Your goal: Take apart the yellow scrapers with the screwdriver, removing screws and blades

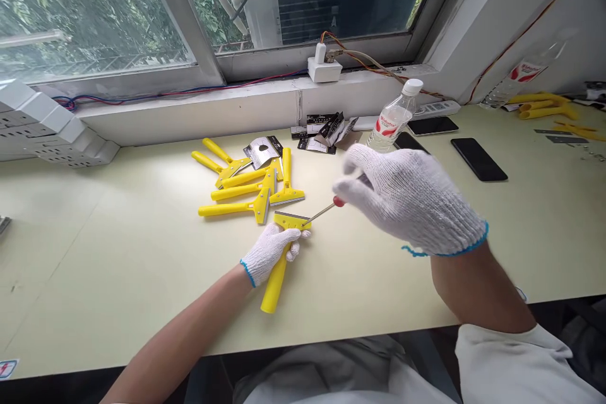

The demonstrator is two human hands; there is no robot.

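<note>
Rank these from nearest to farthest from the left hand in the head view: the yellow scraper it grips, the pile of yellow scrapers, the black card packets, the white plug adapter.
From the left hand:
1. Yellow scraper: gripped in that hand.
2. Pile of yellow scrapers: on the table, ahead and to the left.
3. Black card packets: farther back on the table, to the right.
4. White plug adapter: on the windowsill, farthest.

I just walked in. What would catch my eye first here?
The bright yellow scrapers piled on the pale desk stand out first. In front of them, the white-gloved left hand pins another scraper to it, while the gloved right hand holds a red-handled screwdriver toward that scraper's head. Behind, a window shows green trees.
</note>
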